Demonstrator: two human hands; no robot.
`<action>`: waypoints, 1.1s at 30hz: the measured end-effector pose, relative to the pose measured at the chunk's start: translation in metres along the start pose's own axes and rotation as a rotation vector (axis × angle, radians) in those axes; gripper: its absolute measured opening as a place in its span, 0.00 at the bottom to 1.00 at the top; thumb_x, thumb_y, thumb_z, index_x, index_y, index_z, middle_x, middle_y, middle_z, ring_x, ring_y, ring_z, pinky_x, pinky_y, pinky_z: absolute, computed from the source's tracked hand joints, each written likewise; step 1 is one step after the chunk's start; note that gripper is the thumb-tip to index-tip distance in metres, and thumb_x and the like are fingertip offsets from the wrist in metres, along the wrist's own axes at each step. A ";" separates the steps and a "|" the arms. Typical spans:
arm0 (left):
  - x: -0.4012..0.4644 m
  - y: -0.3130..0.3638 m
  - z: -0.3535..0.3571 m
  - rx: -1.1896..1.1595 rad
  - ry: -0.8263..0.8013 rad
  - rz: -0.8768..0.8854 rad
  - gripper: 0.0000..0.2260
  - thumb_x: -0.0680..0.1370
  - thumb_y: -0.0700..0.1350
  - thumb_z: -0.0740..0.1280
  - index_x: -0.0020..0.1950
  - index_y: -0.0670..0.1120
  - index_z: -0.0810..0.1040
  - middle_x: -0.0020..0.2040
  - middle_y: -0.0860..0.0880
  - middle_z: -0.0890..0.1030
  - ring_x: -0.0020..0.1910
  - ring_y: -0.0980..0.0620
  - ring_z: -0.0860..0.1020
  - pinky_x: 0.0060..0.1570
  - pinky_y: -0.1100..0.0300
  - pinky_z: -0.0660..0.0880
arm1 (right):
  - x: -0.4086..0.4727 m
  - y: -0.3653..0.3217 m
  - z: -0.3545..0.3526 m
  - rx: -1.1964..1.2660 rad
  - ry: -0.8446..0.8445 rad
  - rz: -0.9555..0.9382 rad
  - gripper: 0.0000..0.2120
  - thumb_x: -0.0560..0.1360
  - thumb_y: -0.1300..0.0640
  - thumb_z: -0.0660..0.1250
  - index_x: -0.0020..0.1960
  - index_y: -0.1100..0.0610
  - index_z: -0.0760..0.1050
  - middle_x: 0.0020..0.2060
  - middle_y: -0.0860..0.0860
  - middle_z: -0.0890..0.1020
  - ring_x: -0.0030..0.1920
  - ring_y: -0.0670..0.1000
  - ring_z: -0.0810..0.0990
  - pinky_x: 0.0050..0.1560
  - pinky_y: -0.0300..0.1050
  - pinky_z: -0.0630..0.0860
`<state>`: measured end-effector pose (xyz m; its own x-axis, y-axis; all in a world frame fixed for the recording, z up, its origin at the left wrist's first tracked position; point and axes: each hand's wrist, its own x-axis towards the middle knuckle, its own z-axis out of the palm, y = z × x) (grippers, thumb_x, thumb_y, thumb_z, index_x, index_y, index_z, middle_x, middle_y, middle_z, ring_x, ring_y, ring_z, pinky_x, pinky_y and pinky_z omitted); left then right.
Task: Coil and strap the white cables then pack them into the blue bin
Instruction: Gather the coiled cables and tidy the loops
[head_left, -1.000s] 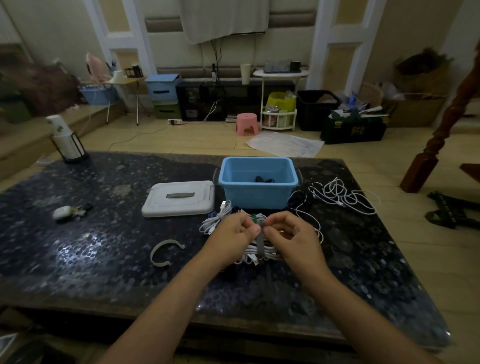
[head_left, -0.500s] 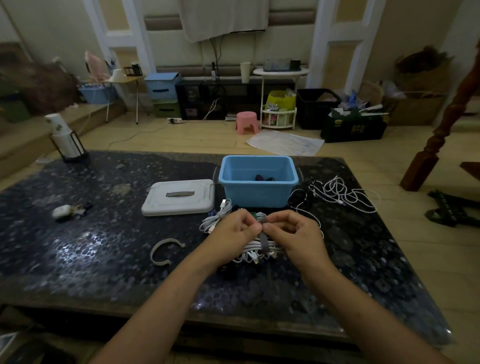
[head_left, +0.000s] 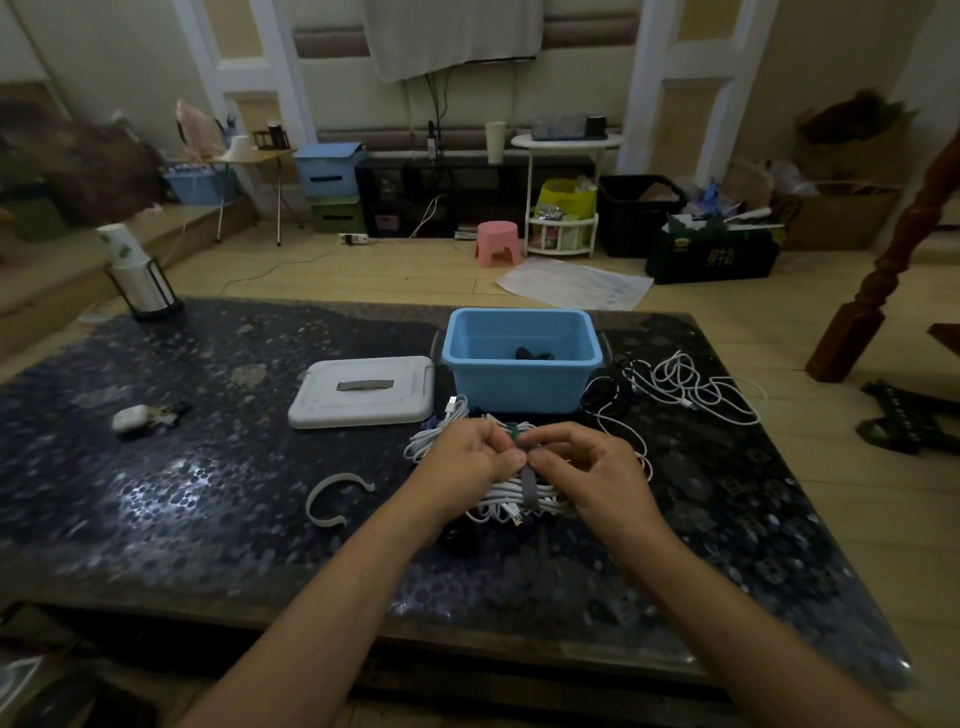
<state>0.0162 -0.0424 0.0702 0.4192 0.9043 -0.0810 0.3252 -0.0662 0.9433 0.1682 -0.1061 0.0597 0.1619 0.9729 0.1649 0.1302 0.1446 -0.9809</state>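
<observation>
Little had shifted since the earlier frames: both hands had stayed together over the cable bundle (head_left: 511, 496), creeping slightly toward the bin while the grey strap (head_left: 529, 483) remained pinched between them. The left hand (head_left: 475, 457) had its thumb and fingers curled in on the strap's upper end, and the right hand (head_left: 587, 467) pinched the same spot from the other side, its remaining fingers loosely bent. The coiled white bundle lay on the dark table (head_left: 208, 493), just in front of the blue bin (head_left: 519, 387), with the strap wrapped across its middle. To finish well, the strap probably needed pulling snug before fastening, so the loops could not spring out. More loose cables (head_left: 691, 387) waited right of the bin.
</observation>
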 end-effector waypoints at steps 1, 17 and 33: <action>0.000 0.000 0.000 -0.001 -0.005 0.003 0.08 0.77 0.38 0.71 0.40 0.46 0.76 0.33 0.48 0.76 0.34 0.52 0.74 0.40 0.57 0.71 | 0.001 -0.001 -0.001 -0.024 -0.009 -0.013 0.09 0.75 0.66 0.71 0.50 0.55 0.85 0.43 0.49 0.87 0.46 0.48 0.86 0.50 0.42 0.82; 0.001 -0.004 -0.001 -0.042 -0.069 0.175 0.06 0.75 0.43 0.70 0.45 0.47 0.73 0.32 0.41 0.70 0.32 0.47 0.65 0.34 0.54 0.61 | 0.003 -0.002 -0.006 -0.043 0.017 -0.025 0.07 0.75 0.68 0.71 0.46 0.56 0.81 0.28 0.47 0.82 0.29 0.40 0.78 0.32 0.32 0.72; -0.004 0.002 -0.003 0.444 -0.168 0.236 0.05 0.78 0.48 0.70 0.46 0.51 0.75 0.36 0.53 0.81 0.36 0.57 0.80 0.36 0.58 0.76 | 0.018 -0.017 -0.034 -0.039 -0.300 0.400 0.08 0.77 0.61 0.70 0.51 0.67 0.81 0.43 0.60 0.86 0.40 0.52 0.84 0.40 0.40 0.81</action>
<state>0.0129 -0.0447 0.0736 0.6427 0.7654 0.0322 0.5179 -0.4651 0.7180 0.2019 -0.0974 0.0833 -0.0809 0.9605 -0.2662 0.1531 -0.2519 -0.9556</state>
